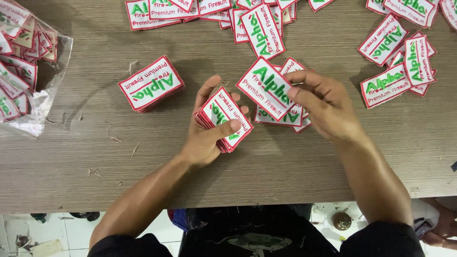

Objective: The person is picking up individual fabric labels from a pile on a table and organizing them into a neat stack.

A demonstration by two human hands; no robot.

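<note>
My left hand (204, 138) grips a stack of white embroidered patches (223, 114) with red borders and green lettering, thumb pressed on top. My right hand (323, 102) pinches a single patch (264, 85) of the same kind by its right edge, held just above and to the right of the stack. Under my right hand lies a small loose pile of patches (281, 117) on the wooden table (95, 157).
A neat stack of patches (151, 84) lies left of my hands. A clear plastic bag of patches (21, 62) sits at the far left. Loose patches spread along the far edge (209, 12) and at the right (400, 62). Thread scraps dot the table.
</note>
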